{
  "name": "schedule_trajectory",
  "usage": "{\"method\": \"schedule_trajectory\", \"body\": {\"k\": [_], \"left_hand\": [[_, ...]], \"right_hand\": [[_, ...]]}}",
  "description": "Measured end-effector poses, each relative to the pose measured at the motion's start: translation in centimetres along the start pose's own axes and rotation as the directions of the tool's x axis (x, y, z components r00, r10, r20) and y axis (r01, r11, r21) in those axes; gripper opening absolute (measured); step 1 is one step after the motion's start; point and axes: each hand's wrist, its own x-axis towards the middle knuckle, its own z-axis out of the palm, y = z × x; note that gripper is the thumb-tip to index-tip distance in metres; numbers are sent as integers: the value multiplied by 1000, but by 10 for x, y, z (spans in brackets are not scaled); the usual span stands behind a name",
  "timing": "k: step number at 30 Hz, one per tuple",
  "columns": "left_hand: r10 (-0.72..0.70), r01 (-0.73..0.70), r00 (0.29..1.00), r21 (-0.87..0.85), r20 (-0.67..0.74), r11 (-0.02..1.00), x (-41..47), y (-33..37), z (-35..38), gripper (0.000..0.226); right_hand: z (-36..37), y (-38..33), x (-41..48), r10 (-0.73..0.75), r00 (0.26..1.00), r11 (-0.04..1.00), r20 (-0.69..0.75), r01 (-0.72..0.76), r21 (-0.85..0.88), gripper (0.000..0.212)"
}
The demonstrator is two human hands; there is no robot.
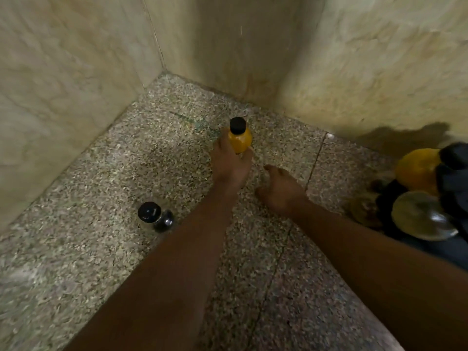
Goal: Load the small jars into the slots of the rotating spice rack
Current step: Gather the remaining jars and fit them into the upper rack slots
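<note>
A small jar of yellow powder with a black lid (239,138) stands on the speckled stone counter (101,249) near the corner. My left hand (229,164) grips it from below, thumb and fingers on either side. A second jar with dark contents and a black lid (155,216) stands alone to the left of my left forearm. My right hand (281,191) hovers just right of the left one, fingers loosely curled, holding nothing. At the right edge the dark spice rack (450,178) holds a yellow-filled jar (417,168); it is blurred and partly cut off.
Beige tiled walls (253,46) close the counter at the back and left, forming a corner. A round glass or metal lid (423,215) lies beside the rack at the right. A seam runs across the counter near my right hand.
</note>
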Motion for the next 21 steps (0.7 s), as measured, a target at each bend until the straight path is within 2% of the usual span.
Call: {"method": "schedule_trajectory", "body": {"k": [3,8,16,21], "left_hand": [[78,-76,995,39,-58,996,13,1,1,76],[182,-180,979,36,-86,983,37,-3,1,66],[250,-245,961,60,-116,968,51,-8,4,58],[256,-250,960,68,-115,966,41,-2,-1,57]], "right_hand": [[8,-1,13,-3,999,987,47,10,-161,90],[21,-3,34,-19,997,969,76,37,-246,100],[25,-6,47,-2,996,967,93,25,-252,108],[19,-3,41,-49,997,975,66,62,-211,101]]}}
